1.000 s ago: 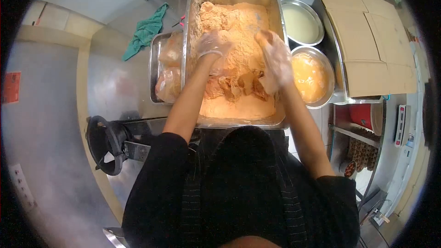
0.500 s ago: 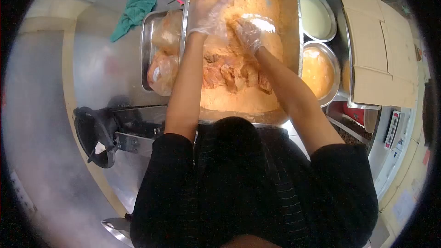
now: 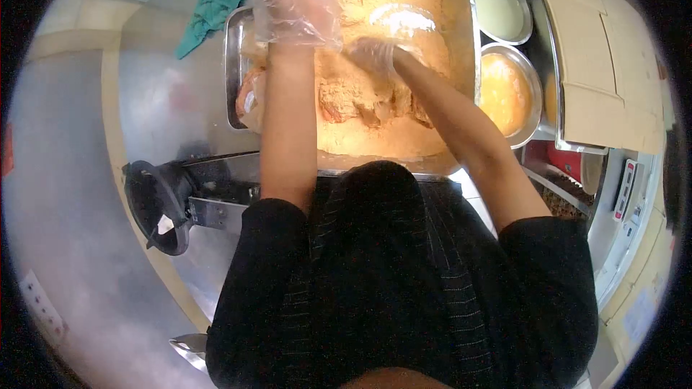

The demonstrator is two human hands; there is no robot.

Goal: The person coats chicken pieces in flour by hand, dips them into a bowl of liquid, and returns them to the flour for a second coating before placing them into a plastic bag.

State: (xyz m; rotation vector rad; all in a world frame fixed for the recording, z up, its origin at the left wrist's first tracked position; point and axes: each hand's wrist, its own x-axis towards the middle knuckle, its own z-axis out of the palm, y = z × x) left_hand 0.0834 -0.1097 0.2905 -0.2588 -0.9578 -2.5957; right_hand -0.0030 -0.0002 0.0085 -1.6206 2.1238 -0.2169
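Note:
A large metal tray (image 3: 467, 0) holds orange-tan breading flour (image 3: 375, 145). Pieces of coated meat (image 3: 353, 101) lie across its middle, reddish where the coating is thin. My left hand (image 3: 299, 0), in a loose clear plastic glove dusted with crumbs, is raised over the tray's left side. Its fingers are apart, partly cut off by the top of the view, and nothing shows in them. My right hand (image 3: 371, 54), gloved too, is low at the far edge of the meat, fingers pointing left into the flour. Motion smears those fingers.
On the left, a smaller metal tray (image 3: 232, 65) holds bagged food, beside a green cloth (image 3: 213, 11). To the right stand a bowl of pale liquid (image 3: 497, 3) and a bowl of orange liquid (image 3: 504, 94). Cardboard (image 3: 605, 50) and a scale (image 3: 626, 191) are farther right.
My left hand has lifted and moved up and left from the flour, toward the tray's left edge. My right hand has shifted slightly left and down. More flour now covers the meat.

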